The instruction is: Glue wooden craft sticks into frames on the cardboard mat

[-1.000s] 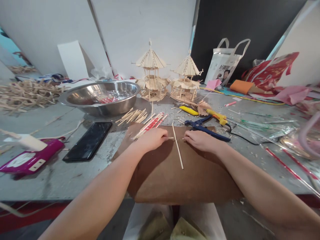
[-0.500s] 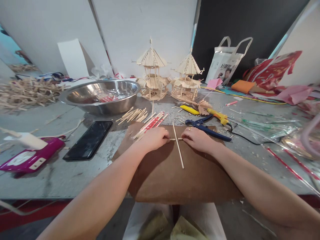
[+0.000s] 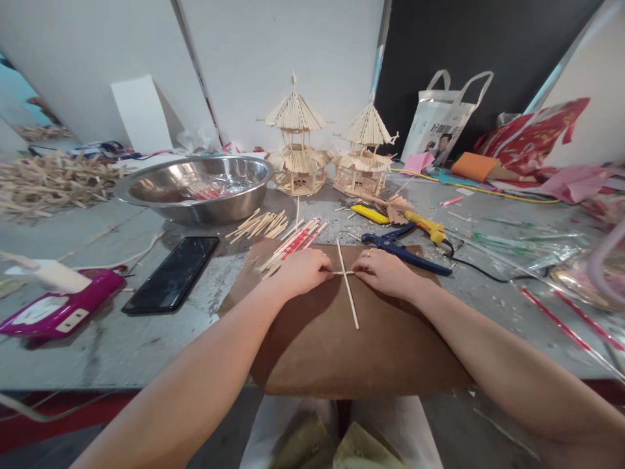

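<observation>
Stick [image 3: 351, 299] crossed by crosspiece [image 3: 338, 273]; loose sticks [image 3: 263, 226] unplaced.
Left hand [image 3: 305, 270], right hand [image 3: 383, 270]: grip pinched closed on crosspiece.

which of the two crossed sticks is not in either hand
The lengthwise stick, lying front to back: both its ends are in plain view. The crosswise stick instead runs between the left hand and the right hand, which hold it.

There are two hands [image 3: 303, 270], two crossed sticks [image 3: 349, 293], two stick pagodas [image 3: 295, 114], one bowl [image 3: 215, 212] and one phone [image 3: 172, 276].
</observation>
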`<state>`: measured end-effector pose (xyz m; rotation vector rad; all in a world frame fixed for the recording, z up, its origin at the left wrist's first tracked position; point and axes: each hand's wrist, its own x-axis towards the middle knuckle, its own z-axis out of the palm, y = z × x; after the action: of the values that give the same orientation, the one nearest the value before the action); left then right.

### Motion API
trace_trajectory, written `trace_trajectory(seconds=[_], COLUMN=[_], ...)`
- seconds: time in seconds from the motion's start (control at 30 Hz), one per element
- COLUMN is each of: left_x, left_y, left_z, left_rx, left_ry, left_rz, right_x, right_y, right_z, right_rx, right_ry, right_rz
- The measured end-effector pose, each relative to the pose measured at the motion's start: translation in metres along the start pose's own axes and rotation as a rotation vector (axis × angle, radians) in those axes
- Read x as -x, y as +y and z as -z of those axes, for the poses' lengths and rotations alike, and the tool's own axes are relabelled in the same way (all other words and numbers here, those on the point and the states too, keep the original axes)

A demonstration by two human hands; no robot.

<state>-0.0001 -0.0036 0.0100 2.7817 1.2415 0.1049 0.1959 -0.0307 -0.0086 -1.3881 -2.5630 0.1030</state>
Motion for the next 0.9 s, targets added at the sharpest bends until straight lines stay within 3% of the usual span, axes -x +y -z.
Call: trace_trajectory(seconds=[0.9], left_x=[0.001], left_y=[-0.0008], left_z=[0.0025], left_rx=[-0.112], left_ry=[-0.034], left_rz=[-0.052], right_x=[-0.0008], right_y=[0.0024], right_z=[-0.0022], right_rx=[-0.013], right_ry=[0.005], right_rz=[0.013])
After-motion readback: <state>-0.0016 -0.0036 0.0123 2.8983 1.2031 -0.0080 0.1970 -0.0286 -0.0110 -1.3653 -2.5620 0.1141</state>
